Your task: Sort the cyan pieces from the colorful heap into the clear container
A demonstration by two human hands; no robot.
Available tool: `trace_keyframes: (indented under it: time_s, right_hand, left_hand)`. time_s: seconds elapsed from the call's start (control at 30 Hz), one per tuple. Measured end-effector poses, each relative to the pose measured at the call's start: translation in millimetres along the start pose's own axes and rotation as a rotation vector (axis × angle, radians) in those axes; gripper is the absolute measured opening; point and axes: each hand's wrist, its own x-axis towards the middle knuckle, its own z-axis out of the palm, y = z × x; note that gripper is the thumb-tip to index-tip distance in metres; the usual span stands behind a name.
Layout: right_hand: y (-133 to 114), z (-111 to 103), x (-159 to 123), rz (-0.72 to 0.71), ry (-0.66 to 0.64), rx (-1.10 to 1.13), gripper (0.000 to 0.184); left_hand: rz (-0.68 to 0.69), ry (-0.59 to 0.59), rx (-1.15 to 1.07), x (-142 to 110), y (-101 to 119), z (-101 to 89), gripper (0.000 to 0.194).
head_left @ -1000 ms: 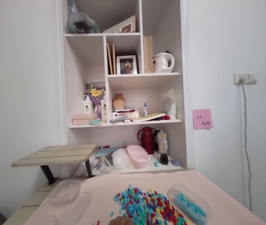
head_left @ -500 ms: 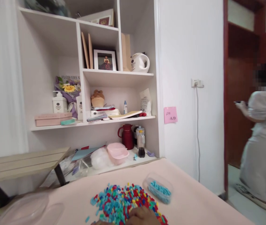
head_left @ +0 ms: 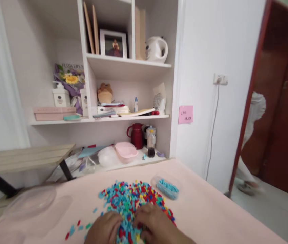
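Note:
Small plastic building bricks (head_left: 126, 200), in blue, red, yellow and green, lie in a loose heap on the pink tabletop. My left hand (head_left: 103, 227) rests at the heap's near left edge, its fingers bent and held together; whatever they grip is hidden. Over the near right part of the heap is my right hand (head_left: 152, 222), fingers curved and apart, with red bricks showing beneath them. A clear plastic tub (head_left: 168, 186) of light blue bricks stands just behind the heap on the right. Several stray bricks (head_left: 72, 229) lie left of my left hand.
Clear plastic lids or trays (head_left: 32, 202) lie at the table's left, near a slatted wooden stand (head_left: 27, 159). Behind the table, a white shelf unit (head_left: 128, 69) holds a red jug (head_left: 137, 136), a bottle (head_left: 151, 144) and a pink basin (head_left: 126, 151). A person (head_left: 252, 118) is partly visible at the doorway.
The view has tilted downward, showing more of both hands and stray bricks at left. My left hand is now plainly in sight. The person at right is now mostly hidden behind the door frame.

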Motion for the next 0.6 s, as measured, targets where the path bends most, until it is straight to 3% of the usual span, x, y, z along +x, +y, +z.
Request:
trace_keyframes:
  time_s: [0.1,0.2,0.37,0.6]
  right_hand:
    - [-16.9,-26.1,-6.6,0.108,-0.048,0.078,0.030]
    - [-19.6,-36.7,-7.3,0.194,-0.013,0.109,0.034]
    - [-17.5,-35.5,-6.0,0.246,0.106,0.129,0.033]
    - [-25.1,-19.4,-5.5,0.203,0.085,0.198,0.020]
  left_hand:
    - [-0.093,-0.065,-0.015,1.3,8.0,-10.0,0.029]
    - [-0.120,-0.071,-0.003,2.6,12.0,-13.9,0.032]
    - [-0.132,-0.023,0.059,1.4,14.8,-12.0,0.032]
    - [-0.015,-0.008,0.056,2.7,29.7,-13.2,0.026]
